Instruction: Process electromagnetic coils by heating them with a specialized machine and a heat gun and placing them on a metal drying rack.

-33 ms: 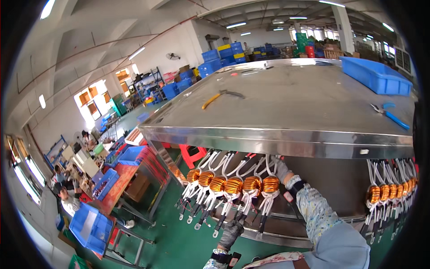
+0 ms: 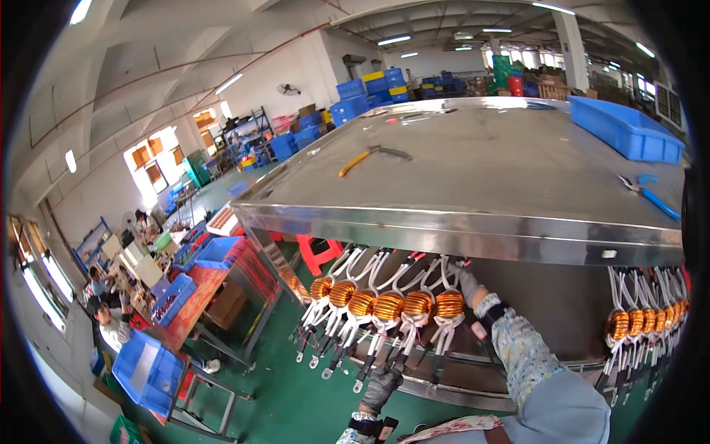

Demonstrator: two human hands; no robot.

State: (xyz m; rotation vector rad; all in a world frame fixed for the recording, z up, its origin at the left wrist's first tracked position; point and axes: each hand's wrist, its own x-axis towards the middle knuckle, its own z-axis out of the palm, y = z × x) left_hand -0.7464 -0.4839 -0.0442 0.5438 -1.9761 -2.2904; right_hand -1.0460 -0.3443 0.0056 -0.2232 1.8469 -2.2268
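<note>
A row of copper-wound ring coils (image 2: 388,305) with white-sleeved cables hangs below the front edge of the metal table (image 2: 473,185). My left hand (image 2: 382,386), in a dark grey glove, is closed around a dark lower cable lead (image 2: 401,361) of one coil. Higher up, my right hand (image 2: 467,285), in a lighter grey glove, reaches under the table edge beside the upper white cables (image 2: 444,272) of the rightmost coil (image 2: 449,304) in this row. Its fingers look bent together near a small red end; what they pinch is partly hidden. Metal lugs (image 2: 358,385) tip several hanging leads.
A second coil row (image 2: 636,323) hangs at the right. On the table lie yellow-handled pliers (image 2: 356,163), blue-handled cutters (image 2: 654,200) and a blue bin (image 2: 629,133). Left stand a red stool (image 2: 318,255), a workbench (image 2: 196,303) and a blue crate (image 2: 148,374). People sit farther off.
</note>
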